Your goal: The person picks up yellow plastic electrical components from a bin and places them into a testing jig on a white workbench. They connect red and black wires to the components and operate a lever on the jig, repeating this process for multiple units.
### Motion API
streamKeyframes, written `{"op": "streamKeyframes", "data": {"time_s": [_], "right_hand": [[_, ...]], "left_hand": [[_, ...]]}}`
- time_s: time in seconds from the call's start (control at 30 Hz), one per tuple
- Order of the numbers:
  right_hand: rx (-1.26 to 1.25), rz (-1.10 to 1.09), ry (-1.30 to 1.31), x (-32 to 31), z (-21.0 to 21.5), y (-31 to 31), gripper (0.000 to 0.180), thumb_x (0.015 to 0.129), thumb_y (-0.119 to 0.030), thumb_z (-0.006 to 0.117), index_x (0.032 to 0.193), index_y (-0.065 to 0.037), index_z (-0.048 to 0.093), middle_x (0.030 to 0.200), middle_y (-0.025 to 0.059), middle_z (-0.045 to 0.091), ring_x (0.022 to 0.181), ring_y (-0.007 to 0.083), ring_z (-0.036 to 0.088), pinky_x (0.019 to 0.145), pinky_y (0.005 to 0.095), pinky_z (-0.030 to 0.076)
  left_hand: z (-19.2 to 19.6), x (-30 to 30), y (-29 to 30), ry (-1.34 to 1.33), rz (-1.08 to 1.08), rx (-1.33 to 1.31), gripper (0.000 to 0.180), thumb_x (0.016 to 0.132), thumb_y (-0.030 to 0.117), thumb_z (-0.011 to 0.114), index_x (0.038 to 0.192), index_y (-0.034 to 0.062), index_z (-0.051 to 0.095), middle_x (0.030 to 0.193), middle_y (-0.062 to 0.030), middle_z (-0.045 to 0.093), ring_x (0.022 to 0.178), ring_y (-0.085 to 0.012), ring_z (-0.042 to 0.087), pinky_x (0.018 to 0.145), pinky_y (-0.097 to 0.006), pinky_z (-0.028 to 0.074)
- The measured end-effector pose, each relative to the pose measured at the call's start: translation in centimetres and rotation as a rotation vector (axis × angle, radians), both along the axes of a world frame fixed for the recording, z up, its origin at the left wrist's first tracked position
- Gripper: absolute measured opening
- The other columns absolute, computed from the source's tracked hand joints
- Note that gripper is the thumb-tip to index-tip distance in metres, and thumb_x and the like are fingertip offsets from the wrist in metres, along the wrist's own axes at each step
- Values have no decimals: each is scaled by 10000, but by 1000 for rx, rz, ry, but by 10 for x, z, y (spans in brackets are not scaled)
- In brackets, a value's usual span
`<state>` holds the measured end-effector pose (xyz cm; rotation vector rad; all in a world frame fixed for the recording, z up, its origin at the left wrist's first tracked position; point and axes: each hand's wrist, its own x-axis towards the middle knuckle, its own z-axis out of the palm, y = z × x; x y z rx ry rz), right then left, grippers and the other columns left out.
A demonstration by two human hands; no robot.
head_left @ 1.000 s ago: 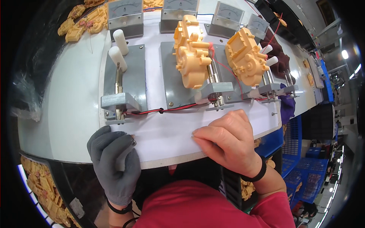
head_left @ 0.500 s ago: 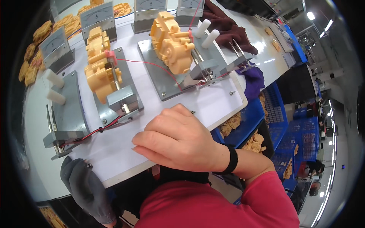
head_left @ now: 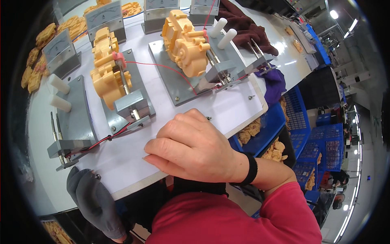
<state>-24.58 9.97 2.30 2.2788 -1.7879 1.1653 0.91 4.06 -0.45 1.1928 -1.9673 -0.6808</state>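
My right hand (head_left: 197,148), bare with a black band at the wrist, rests on the white table covering with fingers curled in. Its palm side is hidden, so anything inside cannot be seen. My left hand (head_left: 94,201), in a dark grey glove, lies at the near table edge with fingers bent together; nothing shows in it. Ahead stand two yellow plastic gear housings, one (head_left: 106,75) on the middle grey fixture (head_left: 133,79) and one (head_left: 187,49) on the right fixture (head_left: 162,77). Metal probes meet both at pink parts. The left fixture (head_left: 77,116) holds no housing.
Analog meters (head_left: 105,20) line the back, with more yellow housings (head_left: 44,34) behind at left. A brown cloth (head_left: 254,32) and a purple cloth (head_left: 275,86) lie at right. Blue crates (head_left: 270,126) with yellow parts stand below the right table edge. Small screws (head_left: 251,97) stick up from the table.
The whole view has shifted slightly. Both hands keep nearly the same pose and place, and the housings stay on their fixtures.
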Motion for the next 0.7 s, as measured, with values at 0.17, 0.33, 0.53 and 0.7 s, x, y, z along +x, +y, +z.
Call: {"op": "streamKeyframes", "data": {"time_s": [0.17,0.33,0.53,0.7], "right_hand": [[-3,-9,-24,-1,1,-2,231,705,-120,805,888,-133,664,776,-28,563,688,158,546,643,297,382],[2,-13,-2,-2,0,-1,244,696,-98,813,892,-135,673,764,-31,583,666,160,543,630,300,368],[11,-4,3,-1,3,-3,249,690,-93,823,890,-126,677,770,-24,599,664,166,543,627,302,366],[39,-18,19,2,7,0,158,759,-121,761,836,-106,624,772,7,540,718,200,553,662,331,399]], "left_hand": [[4,-12,0,67,59,7,281,756,15,569,1028,-12,636,1120,-145,575,1211,-347,477,1078,-443,324],[11,-17,-2,47,20,-48,274,717,-52,566,975,9,637,1053,-121,595,1144,-333,513,1071,-448,345],[10,-13,-2,5,11,-68,270,721,-52,590,974,26,646,1044,-112,605,1138,-329,518,1063,-456,362],[10,-14,-2,13,6,-88,271,727,-52,602,982,26,653,1052,-114,608,1143,-336,516,1046,-449,376]]}}
